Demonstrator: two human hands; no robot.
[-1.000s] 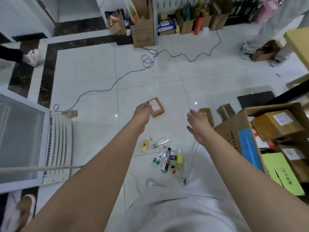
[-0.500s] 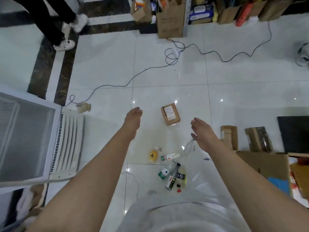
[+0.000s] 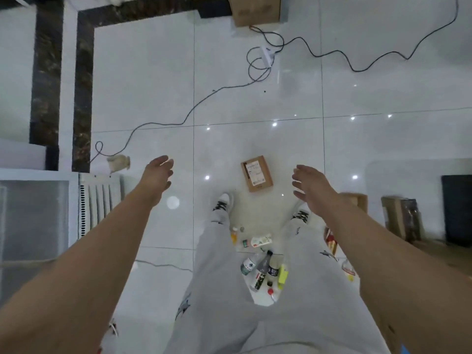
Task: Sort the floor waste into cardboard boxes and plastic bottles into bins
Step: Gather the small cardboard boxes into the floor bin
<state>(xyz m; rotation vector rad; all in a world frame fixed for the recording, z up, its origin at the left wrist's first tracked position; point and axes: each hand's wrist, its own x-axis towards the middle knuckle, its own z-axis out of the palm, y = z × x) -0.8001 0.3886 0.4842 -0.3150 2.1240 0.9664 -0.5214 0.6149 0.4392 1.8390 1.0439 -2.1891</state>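
White glossy tiles (image 3: pixel 255 98) (dark marble border at left) carry a black cable (image 3: pixel 158 123), a box (image 3: pixel 256 173) and bottles (image 3: pixel 260 267); left hand (image 3: pixel 158 172) and right hand (image 3: pixel 310 181) hover spread, empty.

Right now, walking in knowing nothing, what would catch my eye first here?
Two bare arms reach forward, the left hand and right hand both open and empty. On the white floor between them lies a labelled cardboard box, and plastic bottles cluster nearer, between the person's legs. A black cable snakes across the tiles beyond.

Glossy white tiles (image 3: pixel 143 80), dark border (image 3: pixel 83 85)
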